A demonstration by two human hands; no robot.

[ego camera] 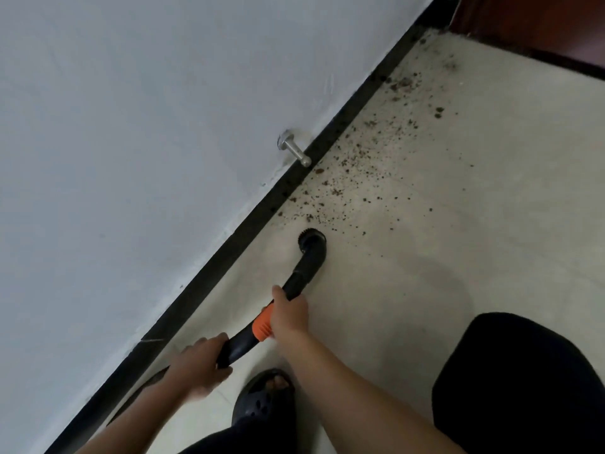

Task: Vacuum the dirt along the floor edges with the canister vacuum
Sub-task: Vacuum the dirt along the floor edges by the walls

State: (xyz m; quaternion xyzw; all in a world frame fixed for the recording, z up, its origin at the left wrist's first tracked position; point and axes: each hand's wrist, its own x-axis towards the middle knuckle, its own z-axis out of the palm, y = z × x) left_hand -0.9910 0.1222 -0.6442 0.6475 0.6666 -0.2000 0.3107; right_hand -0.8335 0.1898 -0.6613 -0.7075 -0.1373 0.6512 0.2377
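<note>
A black vacuum wand (302,273) with an orange collar (261,326) ends in a round brush nozzle (311,238) that rests on the pale floor, close to the black baseboard (248,224). My right hand (289,314) grips the wand just above the orange collar. My left hand (199,365) grips the black hose end lower down. Brown dirt crumbs (360,162) lie scattered along the floor edge beyond the nozzle, up to the far corner. The canister itself is out of view.
A metal door stop (294,150) sticks out of the white wall just above the baseboard. A dark wooden door (530,24) stands at the top right. My foot in a black sandal (265,398) and my dark-clothed knee (520,381) are at the bottom.
</note>
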